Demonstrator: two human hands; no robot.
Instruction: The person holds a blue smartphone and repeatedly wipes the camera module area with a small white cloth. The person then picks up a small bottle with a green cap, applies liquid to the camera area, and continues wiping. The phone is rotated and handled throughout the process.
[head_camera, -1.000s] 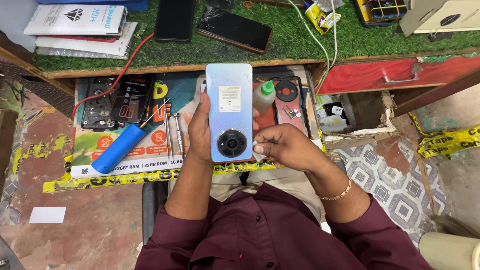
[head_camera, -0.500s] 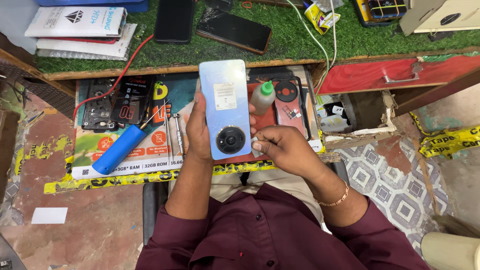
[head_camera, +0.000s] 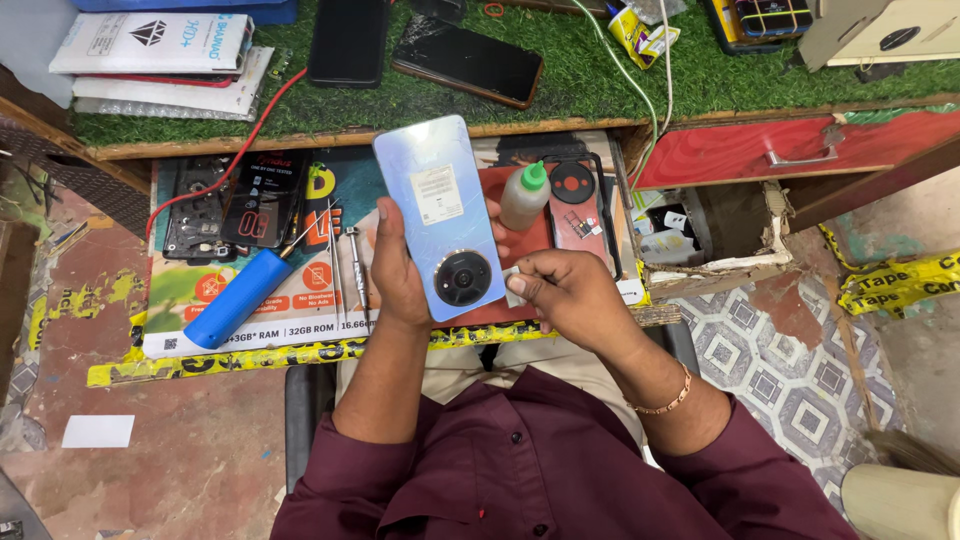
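My left hand (head_camera: 398, 268) grips a light-blue phone (head_camera: 435, 200) from its left edge, back facing up, with a round black camera ring near its lower end and a small white sticker in the middle. The phone tilts slightly to the left. My right hand (head_camera: 560, 290) is at the phone's lower right edge, fingers curled and pinching a small white piece against it. Just beyond the right hand stands a small white squeeze bottle (head_camera: 524, 195) with a green cap, on a red mat.
A pull-out board (head_camera: 200, 335) holds a blue cylindrical tool (head_camera: 235, 300), thin screwdrivers (head_camera: 352, 265), an opened black phone (head_camera: 200, 215) and a red phone back (head_camera: 575, 200). The green turf desk (head_camera: 600, 90) carries dark phones, boxes and cables. An open red drawer (head_camera: 790, 150) is at right.
The phone has tipped a little to the left and shifted slightly down. My right hand stays at its lower right edge; the left grip is unchanged.
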